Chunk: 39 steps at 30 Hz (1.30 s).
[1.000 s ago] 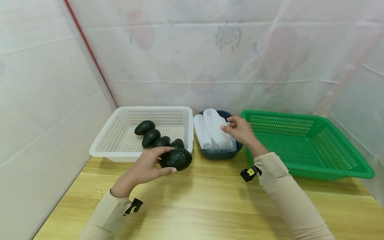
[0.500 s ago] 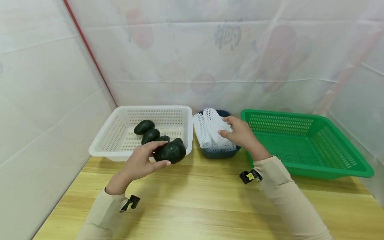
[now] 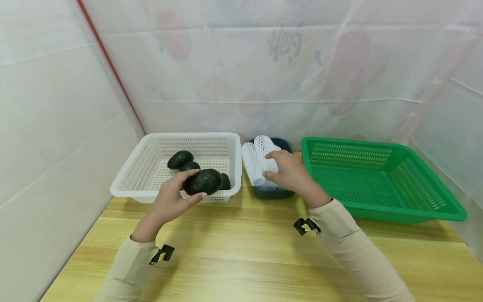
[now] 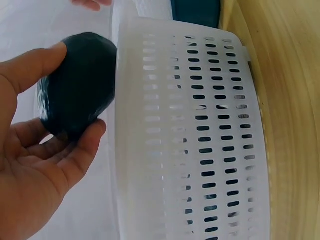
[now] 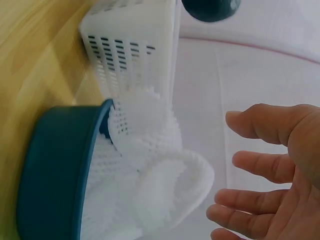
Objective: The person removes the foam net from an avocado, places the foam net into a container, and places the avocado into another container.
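Note:
In the head view my left hand (image 3: 170, 201) grips a dark green avocado (image 3: 204, 182) between thumb and fingers, above the front rim of the white basket (image 3: 175, 136). Several more avocados (image 3: 180, 160) lie inside that basket, partly hidden behind the held one. White foam net sleeves (image 3: 253, 163) are piled in a small dark blue basin (image 3: 273, 193). My right hand (image 3: 289, 173) hovers over them, fingers spread. From the right wrist view, a gap shows between the right fingers (image 5: 250, 200) and the nearest foam net sleeve (image 5: 175, 187).
To the right stands a green perforated basket (image 3: 371, 184). All the containers sit along the back of a wooden table (image 3: 241, 256). White sheeting (image 3: 226, 63) with faded prints hangs behind and at the sides.
My left hand has carried the avocado left and slightly up, towards the white basket. My right hand has shifted left over the foam net sleeves.

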Available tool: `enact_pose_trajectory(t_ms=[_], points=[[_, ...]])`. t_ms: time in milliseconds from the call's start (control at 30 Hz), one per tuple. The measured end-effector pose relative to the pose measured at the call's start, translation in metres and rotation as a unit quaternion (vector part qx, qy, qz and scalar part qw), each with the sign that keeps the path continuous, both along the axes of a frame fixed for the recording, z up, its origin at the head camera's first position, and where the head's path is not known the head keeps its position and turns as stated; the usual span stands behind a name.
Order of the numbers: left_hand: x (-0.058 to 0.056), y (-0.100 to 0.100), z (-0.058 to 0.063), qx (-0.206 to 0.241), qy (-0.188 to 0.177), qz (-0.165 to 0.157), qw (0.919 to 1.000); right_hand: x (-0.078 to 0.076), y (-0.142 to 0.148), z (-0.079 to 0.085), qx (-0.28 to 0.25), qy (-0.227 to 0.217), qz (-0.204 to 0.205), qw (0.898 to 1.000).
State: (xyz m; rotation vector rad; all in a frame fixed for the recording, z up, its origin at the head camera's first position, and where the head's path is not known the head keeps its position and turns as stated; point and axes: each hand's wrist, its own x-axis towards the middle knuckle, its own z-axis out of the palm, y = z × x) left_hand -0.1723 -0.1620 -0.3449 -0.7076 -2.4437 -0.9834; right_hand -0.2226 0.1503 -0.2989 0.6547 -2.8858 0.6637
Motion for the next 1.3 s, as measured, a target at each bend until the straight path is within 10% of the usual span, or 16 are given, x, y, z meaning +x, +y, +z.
enact_pose_trajectory(t_ms=[667, 1300], points=[[-0.014, -0.019, -0.007, 0.010, -0.036, 0.107, 0.9935, 0.015, -0.040, -0.010, 0.055, 0.028, 0.031, 0.998], [-0.009, -0.032, 0.000, -0.028, -0.092, 0.141, 0.9853, 0.020, -0.044, -0.013, 0.054, 0.039, 0.042, 0.997]])
